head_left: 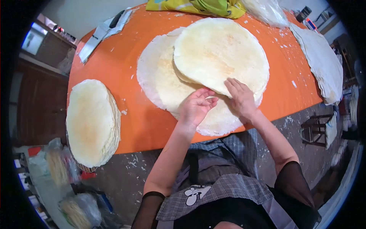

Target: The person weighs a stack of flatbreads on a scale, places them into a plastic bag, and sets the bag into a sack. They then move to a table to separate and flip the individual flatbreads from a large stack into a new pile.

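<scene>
A stack of large round flatbreads point(221, 49) lies at the middle of the orange table, over a wider, paler flatbread sheet point(156, 72). My left hand point(197, 107) is palm up at the near edge of the stack, with its fingers curled and the fingertips close to the rim. Whether it pinches the edge is too small to tell. My right hand point(242, 97) rests on top of the near part of the stack, its fingers stretched out and flat. Another tall stack of round flatbreads point(91, 122) stands at the table's left edge.
A yellow-green cloth point(198, 7) and a clear plastic bag point(265, 11) lie at the table's far edge. Folded white cloth point(318, 57) hangs over the right side. A silvery packet point(93, 40) is at the far left. A dark stool point(318, 129) stands on the floor.
</scene>
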Available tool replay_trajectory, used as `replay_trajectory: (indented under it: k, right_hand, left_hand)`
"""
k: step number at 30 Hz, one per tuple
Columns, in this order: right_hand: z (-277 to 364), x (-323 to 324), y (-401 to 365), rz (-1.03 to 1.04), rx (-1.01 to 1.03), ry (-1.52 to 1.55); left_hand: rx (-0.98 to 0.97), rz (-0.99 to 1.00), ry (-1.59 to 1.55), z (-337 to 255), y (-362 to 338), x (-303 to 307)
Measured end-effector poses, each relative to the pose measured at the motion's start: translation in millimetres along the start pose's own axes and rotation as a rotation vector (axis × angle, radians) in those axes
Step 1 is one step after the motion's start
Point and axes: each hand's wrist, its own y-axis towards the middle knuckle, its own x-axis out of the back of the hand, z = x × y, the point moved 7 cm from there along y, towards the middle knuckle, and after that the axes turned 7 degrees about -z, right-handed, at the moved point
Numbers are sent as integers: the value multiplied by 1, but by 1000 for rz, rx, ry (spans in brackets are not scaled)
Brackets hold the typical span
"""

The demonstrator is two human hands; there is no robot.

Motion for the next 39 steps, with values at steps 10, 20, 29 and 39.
replay_trajectory:
  k: [10, 20, 29, 39]
  right_hand:
    - [10, 136, 175, -232, 138, -294]
    - [132, -67, 38, -251, 276, 2]
    - [42, 28, 169, 54, -35, 160]
    - [84, 56, 74, 137, 447, -349]
  left_hand:
    - [-303, -618, 292, -119, -37, 141]
    - [-273, -251, 240, -133, -10, 96]
    - [-139, -406, 343, -94, -49, 108]
    - [13, -274, 370, -39, -65, 94]
